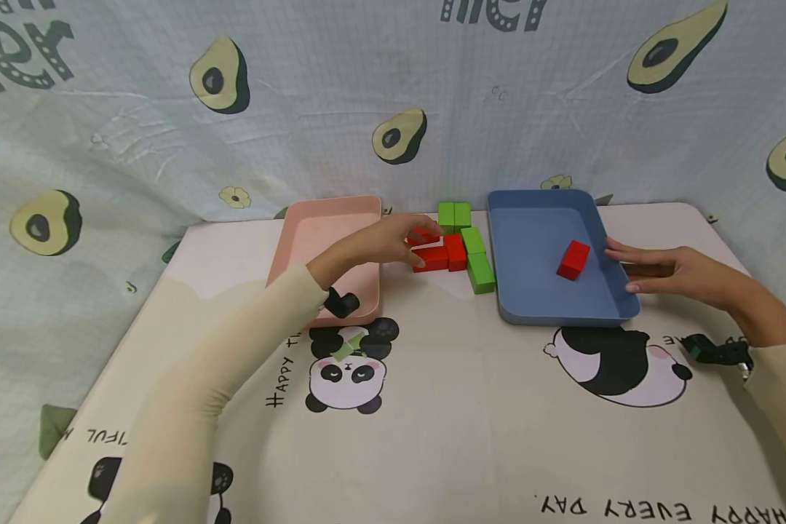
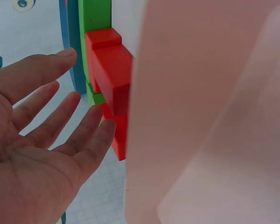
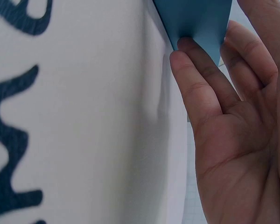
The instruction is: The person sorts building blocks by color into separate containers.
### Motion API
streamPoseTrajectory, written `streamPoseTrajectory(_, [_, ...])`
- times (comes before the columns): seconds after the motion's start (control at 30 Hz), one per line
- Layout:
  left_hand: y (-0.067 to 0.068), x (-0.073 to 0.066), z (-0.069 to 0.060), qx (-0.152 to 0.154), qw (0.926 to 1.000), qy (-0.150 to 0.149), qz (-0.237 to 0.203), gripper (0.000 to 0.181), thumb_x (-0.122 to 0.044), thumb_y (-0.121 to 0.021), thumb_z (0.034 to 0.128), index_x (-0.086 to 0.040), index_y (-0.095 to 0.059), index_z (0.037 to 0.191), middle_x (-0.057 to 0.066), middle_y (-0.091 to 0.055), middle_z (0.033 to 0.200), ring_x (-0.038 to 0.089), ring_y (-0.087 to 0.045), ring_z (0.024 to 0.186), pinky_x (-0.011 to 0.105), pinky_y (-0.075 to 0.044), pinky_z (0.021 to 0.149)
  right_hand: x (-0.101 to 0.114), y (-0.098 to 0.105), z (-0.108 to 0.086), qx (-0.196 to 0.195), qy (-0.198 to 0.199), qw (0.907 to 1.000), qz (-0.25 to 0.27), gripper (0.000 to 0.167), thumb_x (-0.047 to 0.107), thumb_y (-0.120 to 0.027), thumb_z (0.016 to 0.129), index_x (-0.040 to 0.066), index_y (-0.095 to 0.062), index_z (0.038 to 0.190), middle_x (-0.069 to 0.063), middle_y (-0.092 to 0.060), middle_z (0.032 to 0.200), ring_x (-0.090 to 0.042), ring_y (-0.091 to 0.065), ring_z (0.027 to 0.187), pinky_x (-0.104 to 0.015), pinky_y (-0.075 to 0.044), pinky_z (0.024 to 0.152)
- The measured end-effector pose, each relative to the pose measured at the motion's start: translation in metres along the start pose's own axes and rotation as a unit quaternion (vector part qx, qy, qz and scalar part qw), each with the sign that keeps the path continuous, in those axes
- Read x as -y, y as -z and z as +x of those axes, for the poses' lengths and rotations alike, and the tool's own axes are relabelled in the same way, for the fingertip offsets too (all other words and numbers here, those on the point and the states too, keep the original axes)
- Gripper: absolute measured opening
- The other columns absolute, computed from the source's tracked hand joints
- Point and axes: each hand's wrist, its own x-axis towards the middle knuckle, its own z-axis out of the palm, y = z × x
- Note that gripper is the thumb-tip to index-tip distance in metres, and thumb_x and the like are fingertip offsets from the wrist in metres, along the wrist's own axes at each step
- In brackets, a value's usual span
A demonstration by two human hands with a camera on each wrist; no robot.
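As we look down from the head view, our left hand (image 1: 386, 241) hangs at the red blocks (image 1: 430, 259), which lie on the worktop (image 1: 426, 378) between a pink tray (image 1: 330, 218) and green blocks (image 1: 477, 262); our right hand (image 1: 684, 276) is at the blue tray (image 1: 530, 251) holding one red block (image 1: 573, 260). In the left wrist view, we see spread fingers (image 2: 57, 122); contact we cannot tell. In the right wrist view, our extended fingers touch the blue tray's outer wall.

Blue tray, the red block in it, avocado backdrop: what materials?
Blue tray: probably plastic, matte; smooth walls, rounded moulded-looking corners.
Red block: painted wood or plastic; uniform colour, no grain showing.
Avocado backdrop: thin printed fabric or film; creases, faint grid texture.
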Motion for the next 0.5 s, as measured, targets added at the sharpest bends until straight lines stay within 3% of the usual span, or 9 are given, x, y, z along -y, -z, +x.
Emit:
streamPoseTrajectory(0.3, [-0.0036, 0.0034, -0.0027, 0.016, 0.9997, 0.02, 0.004, 0.056, -0.004, -0.074, 0.091, -0.006, -0.055, 0.144, 0.012, -0.056, 0.144, 0.029, -0.052, 0.132, 0.037, -0.05, 0.107, -0.0008, 0.0007, 0.0007, 0.003, -0.006, 1.0, -0.005, 0.063, 0.021, -0.076, 0.093, 0.018, -0.051, 0.151, 0.02, -0.036, 0.159, 0.026, -0.04, 0.119, 0.0, -0.041, 0.088])
streamPoseTrajectory(0.5, [-0.0058, 0.0033, -0.0027, 0.038, 0.9981, 0.042, -0.022, 0.066, -0.002, -0.078, 0.0869, -0.009, -0.051, 0.147, 0.011, -0.05, 0.149, 0.03, -0.057, 0.127, 0.037, -0.056, 0.098, -0.0004, 0.0001, 0.0005, 0.003, -0.001, 1.0, -0.002, 0.062, 0.02, -0.076, 0.094, 0.016, -0.051, 0.151, 0.022, -0.036, 0.158, 0.026, -0.041, 0.12, -0.001, -0.041, 0.088])
